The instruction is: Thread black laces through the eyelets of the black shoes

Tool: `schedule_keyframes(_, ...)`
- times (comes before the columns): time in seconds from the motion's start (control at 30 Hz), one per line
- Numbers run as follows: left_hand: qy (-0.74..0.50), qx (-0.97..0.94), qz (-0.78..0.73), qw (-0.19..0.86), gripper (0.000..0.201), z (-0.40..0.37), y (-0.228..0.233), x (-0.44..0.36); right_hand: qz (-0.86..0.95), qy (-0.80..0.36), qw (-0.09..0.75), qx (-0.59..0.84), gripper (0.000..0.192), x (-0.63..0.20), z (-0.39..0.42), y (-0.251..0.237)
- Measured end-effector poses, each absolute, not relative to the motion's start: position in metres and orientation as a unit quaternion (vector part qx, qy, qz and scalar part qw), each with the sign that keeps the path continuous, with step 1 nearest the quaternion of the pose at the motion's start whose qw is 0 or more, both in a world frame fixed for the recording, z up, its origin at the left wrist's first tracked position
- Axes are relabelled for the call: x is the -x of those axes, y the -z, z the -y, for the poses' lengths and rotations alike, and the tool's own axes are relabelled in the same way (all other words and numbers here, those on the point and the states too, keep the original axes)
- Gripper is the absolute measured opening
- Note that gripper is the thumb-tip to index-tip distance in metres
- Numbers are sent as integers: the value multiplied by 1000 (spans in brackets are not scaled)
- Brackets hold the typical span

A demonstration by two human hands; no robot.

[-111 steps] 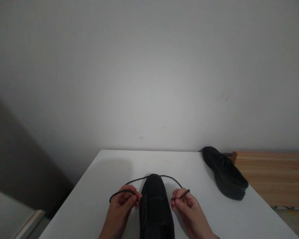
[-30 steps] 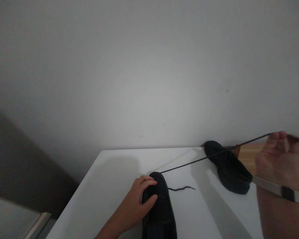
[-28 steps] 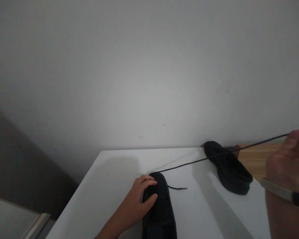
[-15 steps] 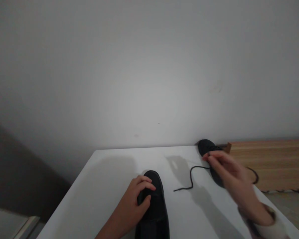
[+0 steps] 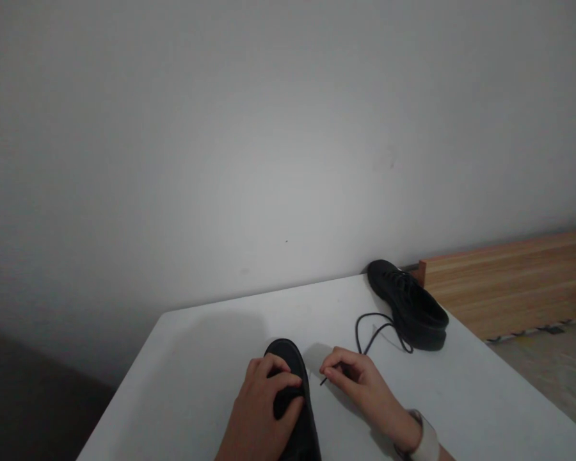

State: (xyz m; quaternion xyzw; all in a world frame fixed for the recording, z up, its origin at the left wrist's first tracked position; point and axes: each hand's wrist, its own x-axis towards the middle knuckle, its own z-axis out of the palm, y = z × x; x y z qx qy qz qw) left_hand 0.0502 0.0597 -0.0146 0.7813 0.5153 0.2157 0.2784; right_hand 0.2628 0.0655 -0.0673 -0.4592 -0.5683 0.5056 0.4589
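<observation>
A black shoe [image 5: 285, 349] stands toe-away at the front middle of the white table; its heel is cut off by the lower edge of the view. My left hand [image 5: 267, 400] grips its front part from the left, with thumb and fingers curled over the top. To the right, my right hand [image 5: 360, 381] pinches a thin black shoelace between thumb and fingertips. A short end of it pokes out toward the near shoe. Loops of the shoelace [image 5: 372, 315] lie behind that hand, beside a second black shoe [image 5: 408, 307].
The second shoe rests at the table's far right edge, with lacing across its top. Behind the white table [image 5: 211, 326] rises a grey-white wall [image 5: 269, 141]. A wood-grained board [image 5: 509, 278] runs along the wall beyond the table, above the floor [image 5: 557, 365].
My right hand has come left and nearer from the far shoe, and now pinches the shoelace close to the near shoe. My left hand stays on its shoe. The view has turned slightly.
</observation>
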Motion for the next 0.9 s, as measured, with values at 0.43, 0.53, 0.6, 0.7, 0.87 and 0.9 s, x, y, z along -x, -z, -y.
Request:
schedule_keyframes(0.43,-244,-790,-511,235,22,-61,28,-51,494,-597,480,412,38,-258,-63,69)
schedule_keyframes(0.53,-296,-774,-514,224,22,-58,34,-52,507,-585,476,418,38,-255,-64,71)
schedule_keyframes(0.6,-322,-765,-515,214,22,-56,36,-55,510,-592,466,415,40,-252,-63,72)
schedule_keyframes(0.7,-328,-765,-516,199,20,-54,37,-59,513,-620,442,396,43,-248,-61,72)
schedule_keyframes(0.87,-305,-773,-527,178,11,-54,35,-63,504,-640,435,384,45,-240,-58,72)
schedule_keyframes(0.9,-299,-777,-524,179,11,-55,35,-62,513,-634,429,389,44,-239,-57,71)
